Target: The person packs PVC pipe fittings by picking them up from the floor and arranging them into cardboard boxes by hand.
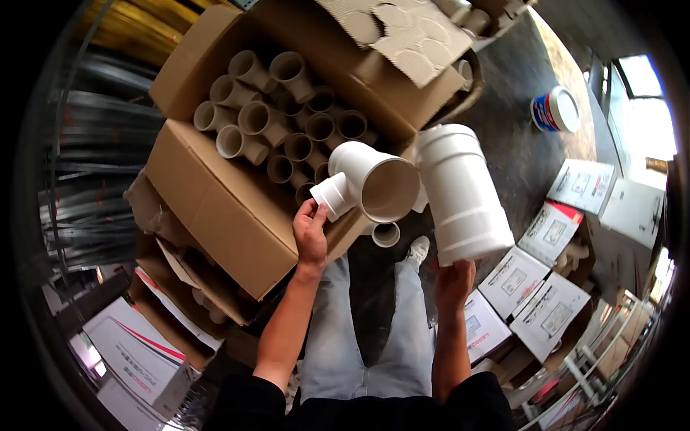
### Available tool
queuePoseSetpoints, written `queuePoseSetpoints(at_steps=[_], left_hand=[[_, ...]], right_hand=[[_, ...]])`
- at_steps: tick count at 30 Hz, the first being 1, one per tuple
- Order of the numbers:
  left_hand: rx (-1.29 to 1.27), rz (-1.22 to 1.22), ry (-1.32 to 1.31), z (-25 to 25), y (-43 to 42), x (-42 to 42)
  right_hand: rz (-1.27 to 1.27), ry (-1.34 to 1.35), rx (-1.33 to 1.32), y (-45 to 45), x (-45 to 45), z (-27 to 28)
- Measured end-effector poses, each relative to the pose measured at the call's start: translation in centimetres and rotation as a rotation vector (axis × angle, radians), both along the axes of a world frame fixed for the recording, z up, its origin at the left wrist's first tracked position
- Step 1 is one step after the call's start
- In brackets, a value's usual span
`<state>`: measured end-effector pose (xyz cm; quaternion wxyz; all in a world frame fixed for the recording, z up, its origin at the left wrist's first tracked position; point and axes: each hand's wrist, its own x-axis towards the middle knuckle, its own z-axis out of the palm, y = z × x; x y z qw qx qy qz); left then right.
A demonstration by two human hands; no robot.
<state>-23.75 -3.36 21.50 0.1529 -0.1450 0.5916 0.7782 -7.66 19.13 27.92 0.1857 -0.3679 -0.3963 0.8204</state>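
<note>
My left hand (pixel 311 230) grips the small side branch of a white pipe tee (pixel 353 172), whose wide round opening faces me. To its right, my right hand (pixel 454 281) holds a second large white pipe fitting (pixel 461 192) by its lower end, with the fingers mostly hidden behind and below it. Both fittings are up in the air in front of the open cardboard box (pixel 215 208). Inside that box stand several smaller beige-looking pipe fittings (pixel 262 121), their round openings facing up.
A sheet of dented cardboard (pixel 410 36) lies over the box's far side. Right of it stands a white-lidded tub (pixel 555 110). Printed white boxes (pixel 514 280) sit at the right, another (pixel 136 355) at lower left. A small pipe fitting (pixel 386 234) is near my feet.
</note>
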Motion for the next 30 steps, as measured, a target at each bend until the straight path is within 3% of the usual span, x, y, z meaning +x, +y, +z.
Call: queuePoseSetpoints(at_steps=[4,8,9,10,12,16,22,30], left_hand=[[-0.037,0.136,-0.025,-1.1,-5.5,-2.8],[-0.313,0.033,0.095,-5.1,-11.0,-6.3],[-0.482,-0.052,0.121,-5.2,-11.9,-7.3],[-0.478,-0.036,0.116,-5.5,-12.6,-8.2],[-0.985,-0.252,0.256,-6.0,-13.7,-9.8],[-1.244,-0.401,0.528,-7.1,-16.1,-12.2],[-1.400,-0.566,0.558,-10.3,-18.3,-12.1],[-1.343,-0.440,0.620,-11.2,-18.2,-11.9]], right_hand=[[0.157,-0.141,0.011,-2.1,-7.9,0.0],[0.430,-0.323,0.133,-3.8,-14.3,-2.5],[0.450,-0.343,0.131,-4.2,-15.6,-4.1],[0.487,-0.387,0.160,-4.7,-17.0,-5.5],[0.568,-0.463,0.182,-5.7,-19.6,-7.0],[0.727,-0.507,0.201,-7.3,-23.8,-13.3],[0.811,-0.576,0.312,-11.8,-29.6,-19.2],[0.879,-0.681,0.326,-15.3,-35.6,-23.6]])
